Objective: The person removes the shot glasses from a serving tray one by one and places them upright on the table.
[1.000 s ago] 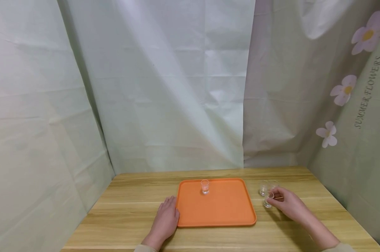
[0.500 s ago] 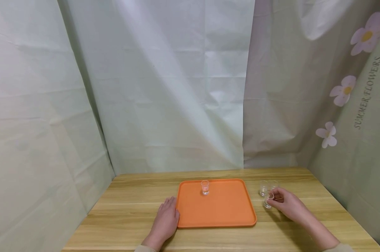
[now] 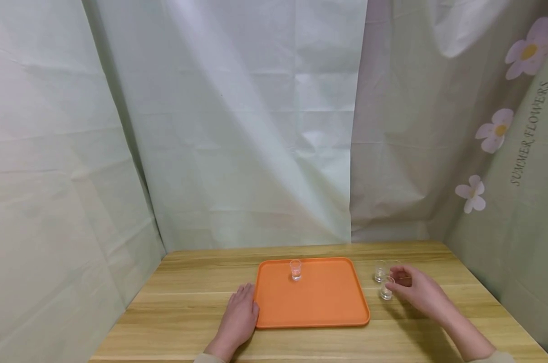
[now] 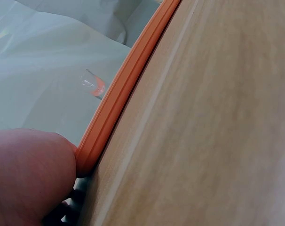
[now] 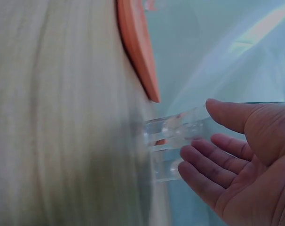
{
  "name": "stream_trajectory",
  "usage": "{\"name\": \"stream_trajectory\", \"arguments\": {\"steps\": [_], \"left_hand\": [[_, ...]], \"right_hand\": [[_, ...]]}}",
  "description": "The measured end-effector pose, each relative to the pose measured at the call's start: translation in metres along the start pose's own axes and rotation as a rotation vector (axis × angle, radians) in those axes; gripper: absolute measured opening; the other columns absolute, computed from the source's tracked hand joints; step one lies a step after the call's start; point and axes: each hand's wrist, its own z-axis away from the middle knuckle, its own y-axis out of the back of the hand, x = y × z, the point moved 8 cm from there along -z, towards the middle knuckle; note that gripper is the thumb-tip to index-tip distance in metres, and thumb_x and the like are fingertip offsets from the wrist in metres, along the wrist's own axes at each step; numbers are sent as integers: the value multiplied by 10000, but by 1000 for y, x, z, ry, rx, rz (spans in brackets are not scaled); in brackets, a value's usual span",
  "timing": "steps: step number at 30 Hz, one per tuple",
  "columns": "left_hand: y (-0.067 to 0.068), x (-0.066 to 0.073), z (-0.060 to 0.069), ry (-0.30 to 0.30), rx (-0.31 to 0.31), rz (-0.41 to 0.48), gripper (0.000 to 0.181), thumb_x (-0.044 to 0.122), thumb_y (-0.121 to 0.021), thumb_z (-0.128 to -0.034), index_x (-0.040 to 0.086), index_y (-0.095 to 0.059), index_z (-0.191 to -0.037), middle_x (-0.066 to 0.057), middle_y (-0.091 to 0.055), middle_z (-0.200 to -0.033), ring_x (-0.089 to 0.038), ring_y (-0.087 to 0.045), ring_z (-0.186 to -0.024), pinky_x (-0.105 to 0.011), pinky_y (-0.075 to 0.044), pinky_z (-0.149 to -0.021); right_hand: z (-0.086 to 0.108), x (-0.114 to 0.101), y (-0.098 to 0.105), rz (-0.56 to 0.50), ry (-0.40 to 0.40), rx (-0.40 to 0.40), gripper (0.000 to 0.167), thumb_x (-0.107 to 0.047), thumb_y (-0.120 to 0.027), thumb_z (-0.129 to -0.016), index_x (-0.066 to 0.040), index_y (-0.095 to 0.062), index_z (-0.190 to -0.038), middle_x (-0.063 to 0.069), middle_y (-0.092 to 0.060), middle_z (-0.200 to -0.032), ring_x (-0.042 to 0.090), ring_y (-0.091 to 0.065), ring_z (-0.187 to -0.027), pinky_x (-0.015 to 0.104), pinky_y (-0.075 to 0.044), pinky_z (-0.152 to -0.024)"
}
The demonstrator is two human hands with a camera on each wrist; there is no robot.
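A small clear shot glass [image 3: 296, 270] stands upright near the back of the orange tray [image 3: 314, 302]. My left hand [image 3: 239, 315] lies with straight fingers along the tray's left edge, its thumb touching the rim in the left wrist view. To the right of the tray, my right hand [image 3: 422, 293] is beside another upright shot glass [image 3: 385, 291]. Thumb and fingers are spread apart around the rim side, and in the right wrist view they hold nothing. Just behind stands one more shot glass [image 3: 380, 273]. Another rim shows beside it, mostly hidden by the right hand.
The wooden table [image 3: 187, 302] extends around the tray on all sides. Pale fabric [image 3: 255, 151] hangs behind and at both sides, close to the table's edges. Printed flowers [image 3: 494, 130] decorate the right-hand cloth.
My right hand has let go of the front shot glass, its thumb and fingers spreading and shifting slightly right. The glass stays standing on the table. My left hand has not moved.
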Motion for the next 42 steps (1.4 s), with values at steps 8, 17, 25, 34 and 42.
{"name": "stream_trajectory", "arguments": {"steps": [8,17,25,34,42], "left_hand": [[0,-4,-2,-2,-3,4,459,46,-580,-1059,-173,-577,-1462,-385,-567,-1513,-590,-503,-1437,-730,-358,-1211],[-1,-4,-1,-12,3,7,466,37,-593,-1042,-187,-577,-1450,-395,-574,-1495,-596,-508,-1429,-728,-372,-1204],[1,0,-2,4,-21,-9,465,34,-604,-1042,-183,-578,-1453,-383,-574,-1506,-582,-505,-1443,-727,-367,-1210],[-17,-21,-4,-8,37,-1,465,91,-594,-1056,-156,-603,-1450,-355,-594,-1502,-567,-522,-1435,-726,-391,-1190],[-19,-23,-4,-13,40,6,473,78,-595,-1044,-174,-596,-1444,-368,-590,-1498,-569,-522,-1436,-735,-381,-1199]], "right_hand": [[0,-22,10,3,8,27,616,-330,-801,-1039,76,-596,-1455,243,-709,-1346,443,-711,-1223,584,-604,-1006],[-4,-52,-4,-56,65,37,569,-340,-822,-1021,13,-644,-1430,189,-734,-1335,371,-739,-1202,506,-626,-989],[-13,-76,-34,-139,85,-46,534,-315,-821,-1022,-13,-655,-1429,157,-725,-1358,324,-733,-1218,465,-630,-991],[-25,-95,-73,-273,98,-130,470,-175,-818,-1021,19,-655,-1416,141,-721,-1340,324,-730,-1206,434,-635,-981],[-38,-109,-98,-277,114,-159,478,-218,-841,-1005,17,-682,-1390,165,-743,-1317,331,-744,-1186,449,-644,-964]]}}
